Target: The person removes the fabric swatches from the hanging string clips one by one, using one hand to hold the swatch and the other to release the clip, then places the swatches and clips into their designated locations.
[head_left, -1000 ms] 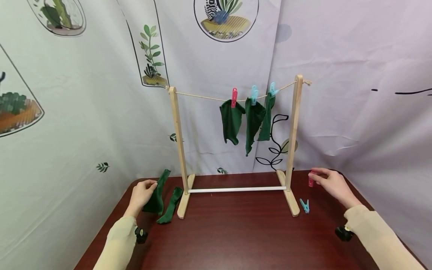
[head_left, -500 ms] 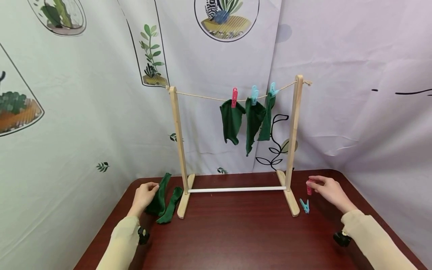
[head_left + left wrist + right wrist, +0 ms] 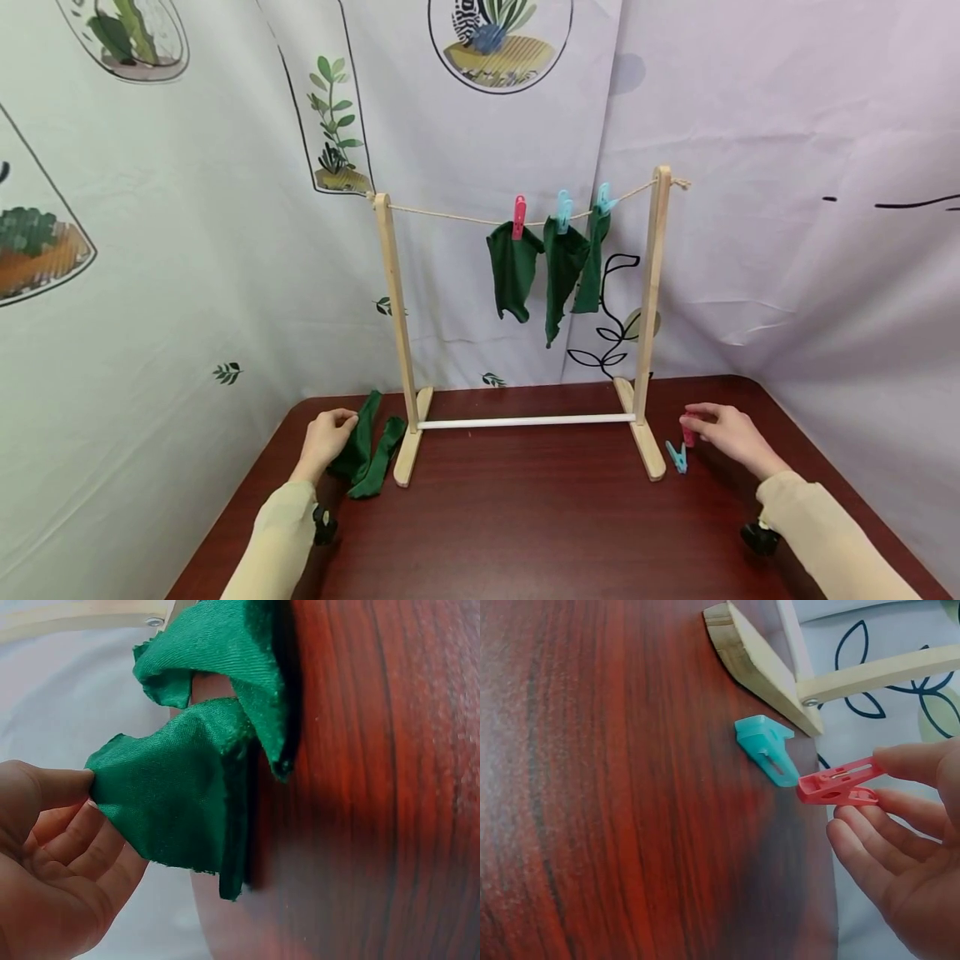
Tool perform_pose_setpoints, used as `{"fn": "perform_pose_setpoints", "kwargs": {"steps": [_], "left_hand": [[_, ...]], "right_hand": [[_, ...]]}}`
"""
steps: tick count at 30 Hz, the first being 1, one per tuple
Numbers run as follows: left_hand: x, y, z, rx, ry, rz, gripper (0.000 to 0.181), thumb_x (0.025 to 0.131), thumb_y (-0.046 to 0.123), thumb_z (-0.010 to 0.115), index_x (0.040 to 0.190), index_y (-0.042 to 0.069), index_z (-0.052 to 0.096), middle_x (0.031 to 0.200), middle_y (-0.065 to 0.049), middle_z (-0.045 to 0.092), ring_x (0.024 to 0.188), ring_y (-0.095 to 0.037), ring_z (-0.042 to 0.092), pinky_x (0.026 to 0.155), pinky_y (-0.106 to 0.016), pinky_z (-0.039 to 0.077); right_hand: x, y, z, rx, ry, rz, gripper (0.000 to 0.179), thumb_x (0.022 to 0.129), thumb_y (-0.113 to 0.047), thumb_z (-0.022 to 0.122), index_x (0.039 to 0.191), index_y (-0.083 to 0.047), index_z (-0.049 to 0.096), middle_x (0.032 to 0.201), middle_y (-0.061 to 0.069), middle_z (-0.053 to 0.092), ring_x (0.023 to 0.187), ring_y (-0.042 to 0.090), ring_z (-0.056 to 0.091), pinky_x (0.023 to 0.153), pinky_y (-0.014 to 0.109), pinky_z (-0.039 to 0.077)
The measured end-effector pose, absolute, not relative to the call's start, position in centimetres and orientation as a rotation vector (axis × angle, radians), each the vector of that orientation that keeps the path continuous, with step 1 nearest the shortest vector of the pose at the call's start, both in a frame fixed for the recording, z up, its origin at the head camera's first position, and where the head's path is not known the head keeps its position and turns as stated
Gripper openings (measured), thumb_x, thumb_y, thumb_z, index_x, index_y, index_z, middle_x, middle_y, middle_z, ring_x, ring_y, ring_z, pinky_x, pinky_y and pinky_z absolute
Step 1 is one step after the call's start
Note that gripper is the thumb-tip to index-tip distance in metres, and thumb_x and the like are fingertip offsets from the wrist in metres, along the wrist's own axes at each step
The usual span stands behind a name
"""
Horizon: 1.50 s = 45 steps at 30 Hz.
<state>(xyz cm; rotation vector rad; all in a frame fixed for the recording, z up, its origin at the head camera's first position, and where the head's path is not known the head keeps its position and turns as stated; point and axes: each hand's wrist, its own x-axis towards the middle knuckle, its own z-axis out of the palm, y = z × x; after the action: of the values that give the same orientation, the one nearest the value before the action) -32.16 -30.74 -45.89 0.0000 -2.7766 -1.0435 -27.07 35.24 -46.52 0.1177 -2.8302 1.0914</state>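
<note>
Between thumb and fingers my left hand [image 3: 326, 440] pinches the top edge of a green cloth piece [image 3: 176, 784], whose lower part touches the table. A second green cloth piece [image 3: 380, 461] lies right beside it, near the rack's left foot. On the other side, my right hand [image 3: 738, 436] pinches a red clothespin [image 3: 838, 784] by its handle ends, low over the table. A blue clothespin [image 3: 769, 750] lies close by, between the red one and the rack's right foot.
A wooden drying rack [image 3: 654, 292] stands at the back of the brown table [image 3: 517, 525]. From its rope [image 3: 442, 215] hang several green cloth pieces, held by one red clothespin [image 3: 519, 218] and two blue clothespins [image 3: 565, 212]. A printed curtain [image 3: 480, 142] is behind.
My left hand has lowered and moved slightly right with the pinched cloth, nearer to the second piece. My right hand has come down with the red clothespin toward the table.
</note>
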Motion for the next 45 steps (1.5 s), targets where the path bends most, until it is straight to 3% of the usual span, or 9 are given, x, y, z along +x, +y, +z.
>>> {"fn": "perform_pose_setpoints", "kwargs": {"steps": [9, 17, 25, 34, 45], "left_hand": [[-32.3, -30.5, -46.4, 0.013, -2.779, -1.057, 0.028, 0.103, 0.012, 0.057, 0.120, -0.008, 0.067, 0.114, -0.027, 0.067, 0.104, -0.043, 0.062, 0.085, -0.055, 0.050], [-32.4, -30.7, -47.0, 0.017, -2.775, -1.051, 0.027, 0.101, 0.010, 0.058, 0.117, -0.010, 0.068, 0.109, -0.027, 0.068, 0.099, -0.041, 0.063, 0.083, -0.054, 0.050], [-32.6, -31.1, -47.9, 0.068, -2.771, -1.066, 0.027, 0.102, 0.011, 0.057, 0.115, -0.010, 0.068, 0.110, -0.027, 0.068, 0.099, -0.041, 0.062, 0.084, -0.053, 0.050], [-32.7, -31.4, -48.7, 0.095, -2.785, -1.087, 0.026, 0.101, 0.010, 0.058, 0.115, -0.010, 0.068, 0.110, -0.027, 0.068, 0.097, -0.040, 0.062, 0.083, -0.052, 0.050], [-32.7, -31.3, -48.8, 0.111, -2.809, -1.127, 0.027, 0.102, 0.010, 0.056, 0.115, -0.010, 0.068, 0.111, -0.028, 0.066, 0.097, -0.038, 0.062, 0.082, -0.051, 0.049]], "right_hand": [[-26.9, 35.2, -47.0, 0.094, -2.886, 1.093, 0.051, 0.101, -0.027, 0.063, 0.126, 0.016, 0.059, 0.093, 0.013, 0.073, 0.079, 0.021, 0.070, 0.070, 0.034, 0.055], [-26.9, 35.2, -47.4, 0.035, -2.927, 1.057, 0.052, 0.100, -0.030, 0.062, 0.123, 0.017, 0.061, 0.075, 0.001, 0.066, 0.072, 0.015, 0.061, 0.067, 0.032, 0.049], [-27.3, 35.2, -47.4, -0.006, -2.945, 1.091, 0.052, 0.100, -0.033, 0.062, 0.118, 0.016, 0.064, 0.086, 0.006, 0.071, 0.075, 0.016, 0.065, 0.070, 0.033, 0.051], [-27.4, 35.1, -48.0, -0.027, -2.950, 1.111, 0.053, 0.100, -0.034, 0.061, 0.119, 0.016, 0.063, 0.070, 0.001, 0.061, 0.070, 0.016, 0.054, 0.067, 0.032, 0.043], [-27.5, 35.1, -48.5, -0.018, -2.923, 1.128, 0.049, 0.100, -0.034, 0.063, 0.113, 0.012, 0.065, 0.074, 0.002, 0.064, 0.075, 0.017, 0.055, 0.072, 0.032, 0.044]]}}
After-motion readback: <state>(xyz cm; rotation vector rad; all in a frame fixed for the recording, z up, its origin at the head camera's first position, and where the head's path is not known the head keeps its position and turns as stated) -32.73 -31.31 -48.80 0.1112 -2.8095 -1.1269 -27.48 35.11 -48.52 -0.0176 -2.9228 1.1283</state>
